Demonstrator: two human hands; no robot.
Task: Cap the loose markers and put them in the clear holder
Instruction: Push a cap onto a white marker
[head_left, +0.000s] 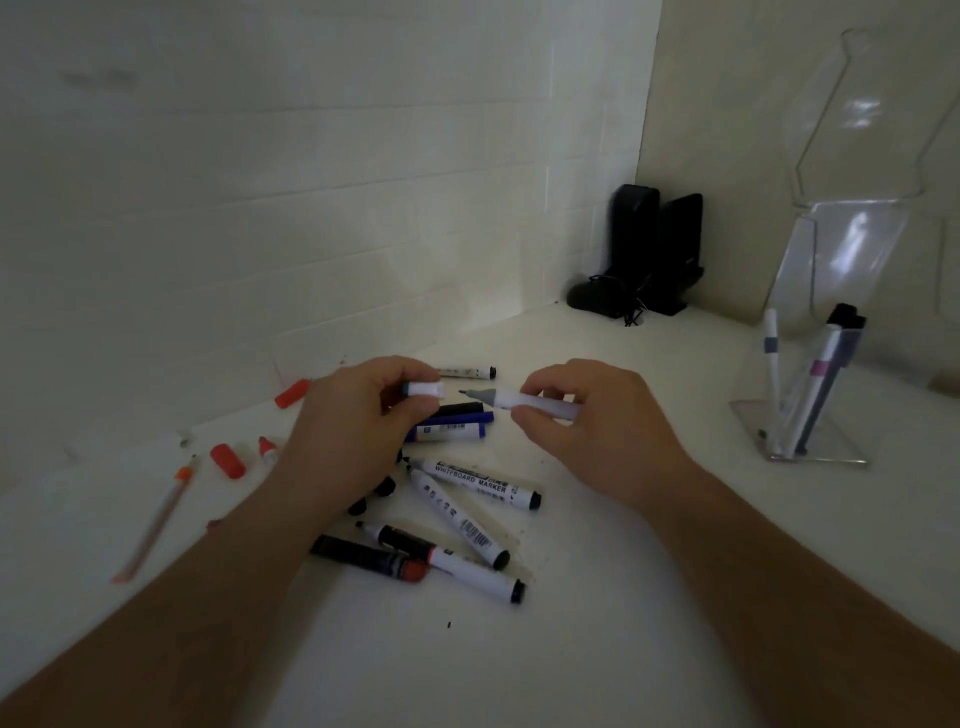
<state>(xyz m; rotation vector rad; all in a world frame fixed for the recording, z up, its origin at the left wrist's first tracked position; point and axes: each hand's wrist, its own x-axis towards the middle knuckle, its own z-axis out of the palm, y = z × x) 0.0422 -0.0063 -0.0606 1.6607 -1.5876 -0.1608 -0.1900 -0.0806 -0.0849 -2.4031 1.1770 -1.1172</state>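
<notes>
Seen from above, two bare hands over a white tabletop (597, 597) in dim light. Left hand (358, 415), fingers (410, 374) pinching a small white cap (425, 389), its open end turned right. Right hand (597, 415), fingers (540, 387) pinching the barrel of an uncapped white marker (524, 401), grey tip pointing left at the cap, a small gap between tip and cap. Below and between the hands, a loose pile of markers (457, 519) lying flat and crossed over one another: white barrels with black ends, a blue one (449, 430), a dark one with a red end (371, 558). Left of the pile, two orange-red caps (227, 460) and a thin orange-tipped pen (156, 525), blurred. At the right, well apart from the pile, a clear holder (810, 447) with a few capped markers (826, 384) standing tilted inside. In the far corner by the tiled wall, dark upright objects (654, 249), too dim to identify.
</notes>
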